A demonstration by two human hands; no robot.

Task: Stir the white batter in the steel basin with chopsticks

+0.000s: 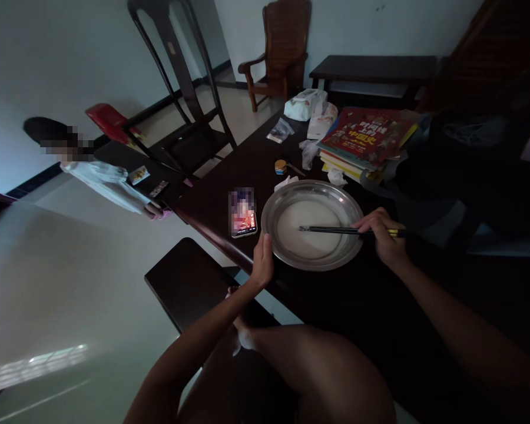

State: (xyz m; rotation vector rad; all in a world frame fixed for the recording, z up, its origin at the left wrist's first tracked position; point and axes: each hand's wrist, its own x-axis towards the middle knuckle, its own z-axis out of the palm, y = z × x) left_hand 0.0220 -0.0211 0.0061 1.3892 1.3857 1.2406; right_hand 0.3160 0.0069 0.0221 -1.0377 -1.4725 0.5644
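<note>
A round metal dish [341,200] is set on the near part of a dark table [229,176], close to its edge, with a pale whitish layer [309,227] spread across the bottom. The near-left rim is gripped by the left hand [262,261], fingers curled over the edge with the thumb inside. A pair of dark chopsticks [335,229] is pinched in the closed fingers of the right hand [383,234] at the dish's right rim; the sticks are laid almost level, tips over the middle of the pale layer. Whether the tips are touching it cannot be told.

Just left of the dish a phone [242,213] is lying flat, screen lit. Behind the dish a small round jar [281,166] and crumpled tissues [310,152] are seen, and further back a stack of books [365,138] with a red cover on top, a white plastic bag [304,103] and a small clear packet [279,131]. A dark heap [468,153] is piled to the right of the books. A black stool [188,282] is placed below the table edge, under the left forearm. A dark chair [189,112] is stood at the far-left side, a brown armchair [279,53] at the back wall. Another person in a white sleeve [108,182] is at the left, well apart, hand on a second dark surface.
</note>
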